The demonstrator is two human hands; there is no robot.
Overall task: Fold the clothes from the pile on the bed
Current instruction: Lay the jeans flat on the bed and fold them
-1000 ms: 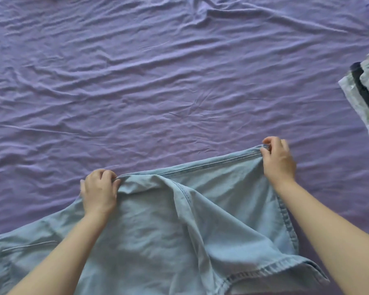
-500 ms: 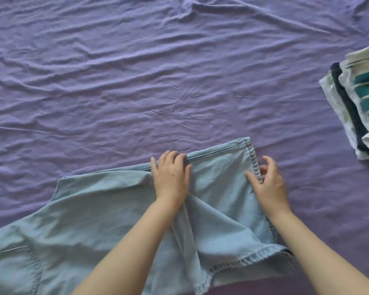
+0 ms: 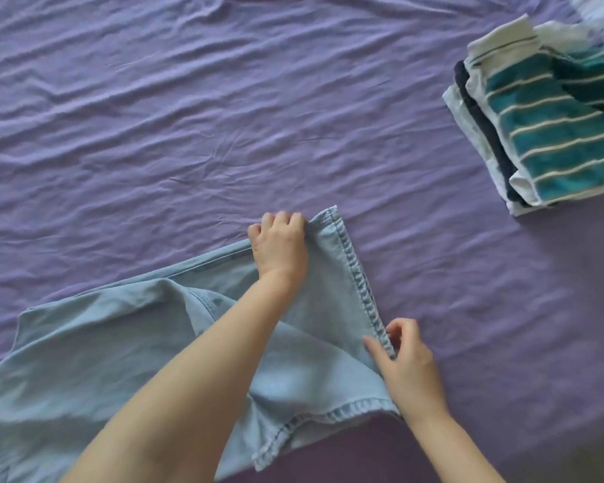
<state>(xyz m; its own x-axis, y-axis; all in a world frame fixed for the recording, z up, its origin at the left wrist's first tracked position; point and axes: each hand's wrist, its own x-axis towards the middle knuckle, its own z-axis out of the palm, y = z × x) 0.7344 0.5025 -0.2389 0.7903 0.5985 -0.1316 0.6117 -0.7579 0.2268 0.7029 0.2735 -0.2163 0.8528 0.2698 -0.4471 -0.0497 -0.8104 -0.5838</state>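
Note:
A light blue denim garment (image 3: 95,346) lies spread across the near part of the purple bed sheet (image 3: 189,116), its stitched hem running down the right side. My left hand (image 3: 279,245) grips the garment's far edge near its top right corner, fingers curled over the fabric. Lower down, my right hand (image 3: 407,360) pinches the stitched hem between thumb and fingers. The garment's left part runs out of view at the lower left.
A stack of folded clothes (image 3: 551,127) sits at the right edge, a teal shirt with white stripes on top, with white and dark navy pieces beneath. The wrinkled sheet stretches across the far and left parts of the bed.
My left hand slid right along the far edge to the corner and now grips it. My right hand moved down the hem toward me. The view shifted, showing more of the folded stack.

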